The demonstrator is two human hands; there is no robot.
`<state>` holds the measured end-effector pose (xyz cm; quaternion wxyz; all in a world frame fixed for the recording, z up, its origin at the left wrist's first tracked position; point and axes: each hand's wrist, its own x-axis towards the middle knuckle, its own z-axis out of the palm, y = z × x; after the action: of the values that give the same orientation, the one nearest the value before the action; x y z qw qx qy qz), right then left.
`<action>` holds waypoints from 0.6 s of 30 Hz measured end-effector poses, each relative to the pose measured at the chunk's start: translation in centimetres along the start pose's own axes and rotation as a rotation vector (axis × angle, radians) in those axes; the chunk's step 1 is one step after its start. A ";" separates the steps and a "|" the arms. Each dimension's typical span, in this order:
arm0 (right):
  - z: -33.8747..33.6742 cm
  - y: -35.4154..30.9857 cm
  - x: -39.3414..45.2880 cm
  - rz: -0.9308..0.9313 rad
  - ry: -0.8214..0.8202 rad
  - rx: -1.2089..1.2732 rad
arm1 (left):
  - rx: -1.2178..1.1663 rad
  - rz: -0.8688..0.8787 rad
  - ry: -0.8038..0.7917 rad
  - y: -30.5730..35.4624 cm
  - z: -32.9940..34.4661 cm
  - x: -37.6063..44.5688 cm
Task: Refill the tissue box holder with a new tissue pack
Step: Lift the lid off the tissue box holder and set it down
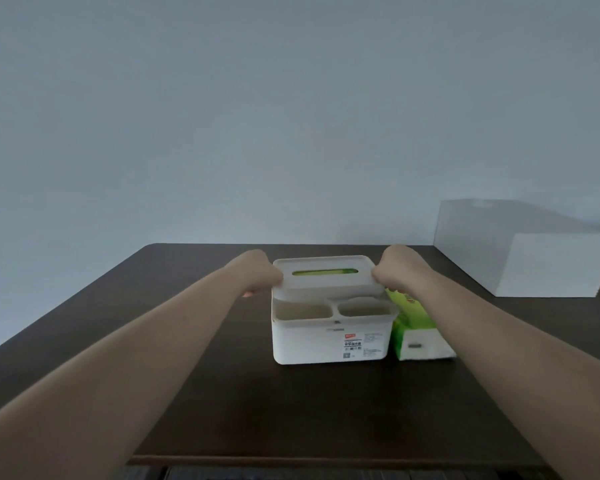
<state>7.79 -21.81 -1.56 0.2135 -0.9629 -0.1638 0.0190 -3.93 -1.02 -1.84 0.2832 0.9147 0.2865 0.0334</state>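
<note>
A white plastic holder point(329, 336) stands on the dark wooden table point(153, 341), with its lid point(326, 275) on the back part and two small open cups in the front. The person's left hand point(257, 271) pinches the left short edge of the lid, and the right hand point(397, 266) pinches the right short edge; the fingers of both are closed on it. Through the long slot in the lid something green is visible. A green and white tissue pack point(418, 332) lies just beside the holder, on its right side, partly under the right forearm.

The lid looks thin, stiff and smooth, so I think it is light and a little slippery; holding it at the two short ends seems the good way to keep it level. The pack is soft, in glossy film, and probably it bends if someone squeezes it in the middle. A plain white box point(534, 258) stands far to the right.
</note>
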 end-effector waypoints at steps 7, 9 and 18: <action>0.0 -0.6 0.3 -0.010 0.055 0.075 | -0.034 0.013 0.156 0.0 -0.4 0.0; 0.0 -1.3 0.5 -0.038 0.082 0.109 | -0.068 0.020 0.206 -0.3 -1.2 0.0; 0.9 -7.6 1.2 -0.169 0.144 0.128 | -0.144 -0.027 0.336 -4.9 -5.8 1.0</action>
<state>6.50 -14.53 0.83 0.2866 -0.9290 -0.2270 -0.0577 -6.90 5.69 0.26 0.2964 0.8696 0.3390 0.2025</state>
